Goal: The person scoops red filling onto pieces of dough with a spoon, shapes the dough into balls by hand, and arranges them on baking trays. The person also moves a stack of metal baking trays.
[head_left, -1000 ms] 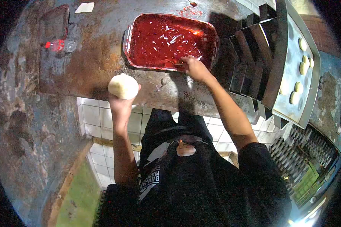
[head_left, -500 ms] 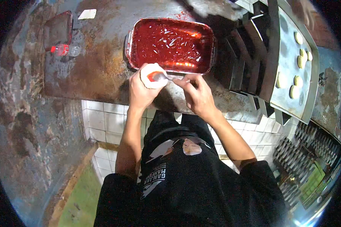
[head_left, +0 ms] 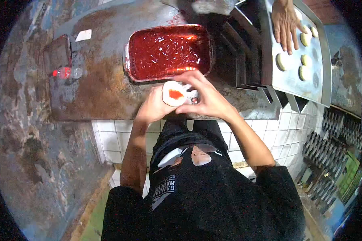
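Observation:
My left hand (head_left: 152,105) is closed around a round of white dough (head_left: 165,95) with a dab of red jam (head_left: 175,94) in its middle. At the dough's right side is my right hand (head_left: 207,96), its thumb and fingers curved apart, the thumb close to or touching the lower edge. A small pale and shiny shape (head_left: 192,97) shows in the gap of that hand; I cannot tell whether it is the spoon. Just beyond both hands, a rectangular tray (head_left: 127,60) holds glossy red jam (head_left: 169,52).
A metal baking tray (head_left: 315,90) with several pale dough pieces (head_left: 304,73) rests on stacked trays at right. Another person's hand (head_left: 285,28) reaches over it. A bottle with a red cap (head_left: 66,72) and a white card (head_left: 83,35) lie at left on the worn table (head_left: 96,96).
The spoon has left the dough, and my right hand has opened around the dough's side. Jam now sits in its middle. Another person's hand has come in over the baking tray.

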A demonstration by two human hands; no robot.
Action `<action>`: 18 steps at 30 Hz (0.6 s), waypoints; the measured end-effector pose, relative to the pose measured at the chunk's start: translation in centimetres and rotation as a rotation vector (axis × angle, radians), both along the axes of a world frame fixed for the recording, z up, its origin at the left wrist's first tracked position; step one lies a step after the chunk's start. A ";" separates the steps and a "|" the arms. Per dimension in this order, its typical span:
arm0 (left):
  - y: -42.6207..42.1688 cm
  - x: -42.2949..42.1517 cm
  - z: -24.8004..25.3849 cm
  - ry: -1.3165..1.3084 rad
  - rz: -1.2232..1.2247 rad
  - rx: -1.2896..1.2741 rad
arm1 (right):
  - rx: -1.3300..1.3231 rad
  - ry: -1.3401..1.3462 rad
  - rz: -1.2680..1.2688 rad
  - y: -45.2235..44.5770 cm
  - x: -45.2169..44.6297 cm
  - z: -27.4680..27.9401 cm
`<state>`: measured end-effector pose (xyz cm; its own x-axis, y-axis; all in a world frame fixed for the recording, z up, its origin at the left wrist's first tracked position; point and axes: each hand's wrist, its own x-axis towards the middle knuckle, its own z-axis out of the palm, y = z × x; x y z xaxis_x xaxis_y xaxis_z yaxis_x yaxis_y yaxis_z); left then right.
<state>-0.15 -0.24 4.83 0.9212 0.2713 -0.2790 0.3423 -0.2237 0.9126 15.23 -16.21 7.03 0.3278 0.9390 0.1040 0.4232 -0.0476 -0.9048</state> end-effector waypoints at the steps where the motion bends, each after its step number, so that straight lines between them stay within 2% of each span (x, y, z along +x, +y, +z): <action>1: -0.3 0.2 0.5 -0.019 -0.016 -0.081 | -0.002 0.000 0.057 0.6 0.0 1.5; 3: 0.0 0.3 1.8 0.029 -0.149 -0.066 | 0.021 -0.022 0.065 1.2 0.6 2.9; 7: -0.7 -0.4 3.8 -0.151 -0.061 -0.183 | -0.037 0.101 0.090 1.0 1.0 4.9; 9: -0.7 -0.7 4.3 -0.165 0.056 -0.479 | -0.060 0.241 -0.021 0.8 0.8 4.8; 11: -0.7 -0.9 4.4 -0.227 0.042 -0.515 | -0.051 0.293 -0.046 0.8 0.1 6.0; 13: -0.7 -1.0 5.1 -0.131 0.176 -0.713 | -0.055 0.419 -0.105 1.1 -0.4 7.0; 14: -0.7 -1.0 5.3 -0.089 0.225 -0.675 | -0.052 0.413 -0.105 1.3 -0.7 7.9; 16: -1.4 -0.8 4.9 -0.202 0.241 -0.613 | 0.001 -0.004 -0.167 1.6 -1.3 9.8; 17: -1.7 -0.7 4.9 -0.308 0.260 -0.550 | 0.001 -0.007 -0.168 1.7 -1.1 9.8; 18: -1.6 -0.7 5.1 -0.276 0.232 -0.487 | -0.065 -0.033 -0.124 1.9 -0.7 9.6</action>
<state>-0.84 -1.85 9.94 0.9094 0.3745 -0.1809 0.0683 0.2946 0.9532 14.54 -14.36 16.62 0.4395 0.8964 0.0574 0.4401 -0.1592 -0.8837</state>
